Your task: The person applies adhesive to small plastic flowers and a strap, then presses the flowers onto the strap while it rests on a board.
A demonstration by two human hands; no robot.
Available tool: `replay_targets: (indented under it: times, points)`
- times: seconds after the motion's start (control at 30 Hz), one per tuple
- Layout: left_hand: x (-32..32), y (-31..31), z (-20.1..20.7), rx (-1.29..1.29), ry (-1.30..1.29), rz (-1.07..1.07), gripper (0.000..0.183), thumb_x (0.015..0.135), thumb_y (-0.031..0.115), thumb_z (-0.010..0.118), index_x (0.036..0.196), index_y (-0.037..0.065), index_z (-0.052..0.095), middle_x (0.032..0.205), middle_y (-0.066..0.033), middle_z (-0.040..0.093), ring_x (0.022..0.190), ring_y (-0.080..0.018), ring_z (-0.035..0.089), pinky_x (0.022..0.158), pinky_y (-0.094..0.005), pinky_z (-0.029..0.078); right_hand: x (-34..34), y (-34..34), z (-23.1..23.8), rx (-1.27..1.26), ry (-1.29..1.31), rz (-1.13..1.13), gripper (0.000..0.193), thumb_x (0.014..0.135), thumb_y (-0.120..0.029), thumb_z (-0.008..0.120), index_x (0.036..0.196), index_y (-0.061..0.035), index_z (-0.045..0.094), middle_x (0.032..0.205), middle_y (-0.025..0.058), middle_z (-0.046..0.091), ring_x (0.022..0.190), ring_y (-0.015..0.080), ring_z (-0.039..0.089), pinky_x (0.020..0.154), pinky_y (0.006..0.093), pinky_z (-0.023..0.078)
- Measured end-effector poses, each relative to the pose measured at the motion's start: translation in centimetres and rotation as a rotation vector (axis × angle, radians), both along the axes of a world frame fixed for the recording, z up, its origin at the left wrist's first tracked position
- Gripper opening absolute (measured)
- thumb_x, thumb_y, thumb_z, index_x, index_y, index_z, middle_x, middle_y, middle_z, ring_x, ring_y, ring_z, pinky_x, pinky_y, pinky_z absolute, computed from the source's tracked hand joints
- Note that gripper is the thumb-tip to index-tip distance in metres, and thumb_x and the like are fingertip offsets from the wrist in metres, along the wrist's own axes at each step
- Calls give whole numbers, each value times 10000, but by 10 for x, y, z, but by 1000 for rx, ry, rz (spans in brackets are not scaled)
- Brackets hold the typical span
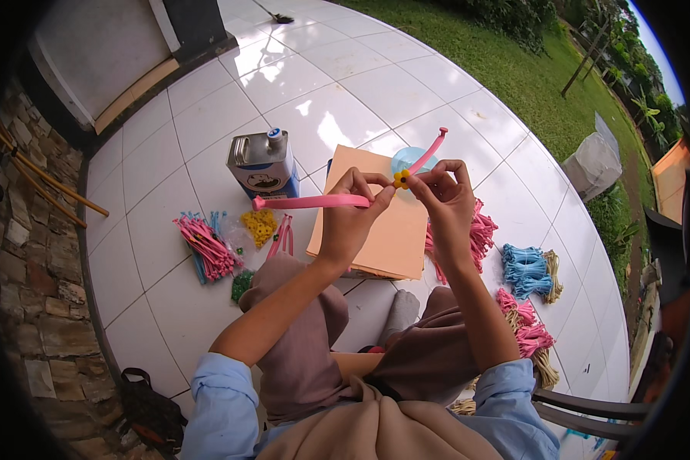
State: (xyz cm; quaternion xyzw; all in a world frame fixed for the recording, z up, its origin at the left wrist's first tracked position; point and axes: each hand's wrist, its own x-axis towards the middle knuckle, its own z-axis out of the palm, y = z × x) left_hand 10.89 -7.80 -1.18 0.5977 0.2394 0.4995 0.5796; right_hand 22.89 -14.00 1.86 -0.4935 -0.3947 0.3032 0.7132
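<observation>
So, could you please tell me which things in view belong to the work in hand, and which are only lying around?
Probably the work:
pink strap, in the left hand
yellow flower, at the right hand
loose yellow flowers
pink strap bundle

Probably just lying around:
black bag
broom head
white sack-like bundle

Open air midway over the peach sheet point(391, 230); a metal can point(264, 172) looms off its left edge, a light-blue bowl point(404, 158) fills the far-right corner, pink strips point(483, 231) crowd its right edge!
</observation>
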Motion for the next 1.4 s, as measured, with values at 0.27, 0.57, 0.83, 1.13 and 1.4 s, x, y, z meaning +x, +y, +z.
replay_targets:
  times: [0.27,0.57,0.83,1.13,1.4]
  points:
    - [2,-5,6,-52,-76,-18,282,790,21,638,691,62,378,835,-65,610,671,-48,525,589,-187,425,-4,0,-4,38,-51,-46,276,785,-3,643,901,-36,394,793,62,562,797,108,586,717,218,463]
    - [2,-3,3,-67,-185,-37,314,777,-5,646,682,78,359,830,-66,608,634,-24,511,572,-163,428,-1,5,-12,89,104,-20,412,844,-93,598,1105,-21,288,852,89,526,828,141,549,733,252,450]
    - [2,-7,5,18,-119,33,326,779,7,658,676,81,358,810,-58,601,597,-22,495,551,-159,421,-16,3,3,-17,-18,1,662,792,-39,648,1225,-55,146,769,72,572,745,129,564,729,248,440]
    - [-6,-2,6,-42,-146,-9,315,786,30,651,671,90,364,813,-49,596,578,-25,480,524,-159,393,-18,11,4,34,-137,40,576,849,-72,581,1222,-76,143,785,82,568,760,127,550,694,249,427]
    - [-49,14,67,-481,-89,-151,288,794,192,648,1012,58,516,683,40,425,589,-42,388,496,-177,278,-38,15,-35,-50,-37,458,414,956,-301,363,1228,-52,175,1061,160,563,1109,217,475,941,333,346]
